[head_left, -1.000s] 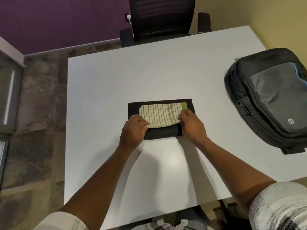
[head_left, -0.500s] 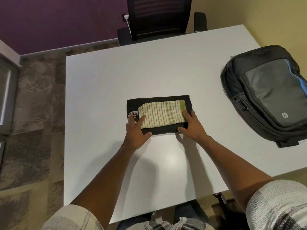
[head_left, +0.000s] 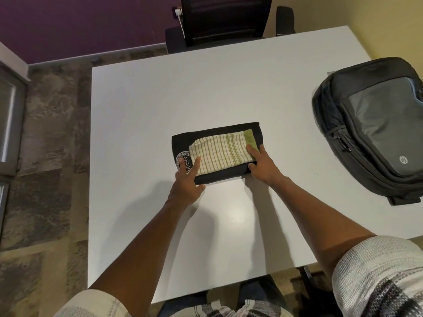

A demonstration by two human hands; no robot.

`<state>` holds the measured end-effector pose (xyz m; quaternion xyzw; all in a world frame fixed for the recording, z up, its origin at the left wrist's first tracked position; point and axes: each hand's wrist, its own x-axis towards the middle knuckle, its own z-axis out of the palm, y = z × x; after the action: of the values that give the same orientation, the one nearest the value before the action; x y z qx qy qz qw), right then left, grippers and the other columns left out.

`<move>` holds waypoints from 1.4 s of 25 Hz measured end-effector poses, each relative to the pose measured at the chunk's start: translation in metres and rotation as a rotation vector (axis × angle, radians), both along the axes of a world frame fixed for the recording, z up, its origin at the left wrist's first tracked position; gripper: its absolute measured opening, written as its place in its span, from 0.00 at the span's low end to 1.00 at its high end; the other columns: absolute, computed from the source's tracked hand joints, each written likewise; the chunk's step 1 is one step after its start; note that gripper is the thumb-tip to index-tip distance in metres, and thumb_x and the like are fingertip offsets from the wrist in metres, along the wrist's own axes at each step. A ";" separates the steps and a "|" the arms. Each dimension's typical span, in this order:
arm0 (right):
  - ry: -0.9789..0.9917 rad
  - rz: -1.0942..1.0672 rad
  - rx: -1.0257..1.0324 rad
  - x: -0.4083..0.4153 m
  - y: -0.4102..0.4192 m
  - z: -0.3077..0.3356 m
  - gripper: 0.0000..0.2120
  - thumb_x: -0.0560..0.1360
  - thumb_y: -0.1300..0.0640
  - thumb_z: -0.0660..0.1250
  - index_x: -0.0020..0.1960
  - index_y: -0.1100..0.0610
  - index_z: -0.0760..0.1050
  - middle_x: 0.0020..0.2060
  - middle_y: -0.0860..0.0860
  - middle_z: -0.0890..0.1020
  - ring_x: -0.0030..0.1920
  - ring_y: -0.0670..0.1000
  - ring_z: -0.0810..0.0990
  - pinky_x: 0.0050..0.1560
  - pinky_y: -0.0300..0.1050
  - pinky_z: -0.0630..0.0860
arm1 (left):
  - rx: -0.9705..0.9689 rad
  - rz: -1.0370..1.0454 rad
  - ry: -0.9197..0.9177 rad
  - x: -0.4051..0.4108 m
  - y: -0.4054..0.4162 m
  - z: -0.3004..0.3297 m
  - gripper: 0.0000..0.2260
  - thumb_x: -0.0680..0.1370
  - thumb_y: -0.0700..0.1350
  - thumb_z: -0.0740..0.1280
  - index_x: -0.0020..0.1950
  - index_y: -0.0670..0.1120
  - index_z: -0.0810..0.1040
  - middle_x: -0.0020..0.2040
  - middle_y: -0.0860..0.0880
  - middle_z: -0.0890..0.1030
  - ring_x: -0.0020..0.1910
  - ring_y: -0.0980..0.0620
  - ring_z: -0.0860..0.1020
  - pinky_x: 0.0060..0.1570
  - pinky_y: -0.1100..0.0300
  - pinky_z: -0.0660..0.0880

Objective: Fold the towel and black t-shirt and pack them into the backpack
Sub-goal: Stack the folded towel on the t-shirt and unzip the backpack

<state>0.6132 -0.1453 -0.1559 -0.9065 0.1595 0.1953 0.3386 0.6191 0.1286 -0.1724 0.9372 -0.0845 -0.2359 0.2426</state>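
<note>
White worktop (head_left: 142, 106) carried the folded towel (head_left: 219, 156) stacked on the folded black t-shirt (head_left: 229, 173), between the left hand (head_left: 186, 180) and right hand (head_left: 263, 167), both flat with fingers extended on the bundle's ends. Gripping both layers together should keep them stacked on the way to the backpack (head_left: 375, 133), well right of the right hand, apparently zipped.

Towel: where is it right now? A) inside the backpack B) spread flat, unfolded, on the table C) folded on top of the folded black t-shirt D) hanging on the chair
C: the striped towel lies folded on the folded black t-shirt mid-table, both hands resting flat on the stack, the backpack apart to the right.
</note>
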 end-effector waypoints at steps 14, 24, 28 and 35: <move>-0.024 -0.013 -0.026 -0.018 0.018 0.006 0.33 0.79 0.58 0.65 0.81 0.48 0.56 0.81 0.58 0.50 0.77 0.63 0.59 0.77 0.55 0.60 | 0.197 -0.074 -0.136 0.000 0.005 0.017 0.39 0.80 0.52 0.67 0.82 0.56 0.42 0.82 0.41 0.44 0.80 0.35 0.49 0.74 0.42 0.64; -0.099 -0.183 -0.017 -0.066 -0.025 0.038 0.30 0.81 0.57 0.65 0.80 0.53 0.58 0.81 0.58 0.52 0.78 0.62 0.60 0.75 0.52 0.59 | 0.046 -0.243 -0.288 -0.008 -0.065 0.058 0.32 0.83 0.47 0.63 0.82 0.50 0.50 0.83 0.44 0.47 0.81 0.44 0.43 0.80 0.48 0.47; -0.084 -0.249 0.005 -0.084 -0.074 0.043 0.30 0.81 0.57 0.64 0.80 0.55 0.59 0.80 0.59 0.53 0.79 0.61 0.55 0.77 0.56 0.57 | 0.018 -0.304 -0.271 -0.015 -0.125 0.062 0.32 0.83 0.47 0.62 0.82 0.50 0.49 0.83 0.45 0.45 0.81 0.46 0.41 0.79 0.50 0.44; -0.098 -0.373 0.002 -0.115 -0.179 0.045 0.28 0.79 0.60 0.64 0.78 0.58 0.62 0.80 0.60 0.56 0.79 0.58 0.56 0.76 0.52 0.58 | -0.027 -0.407 -0.225 -0.028 -0.253 0.058 0.31 0.83 0.47 0.62 0.82 0.50 0.51 0.83 0.44 0.46 0.81 0.43 0.45 0.79 0.47 0.50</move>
<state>0.4984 -0.3244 -0.1111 -0.8693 0.3080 0.0847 0.3772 0.5916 -0.1248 -0.1144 0.9179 -0.3014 -0.1729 0.1919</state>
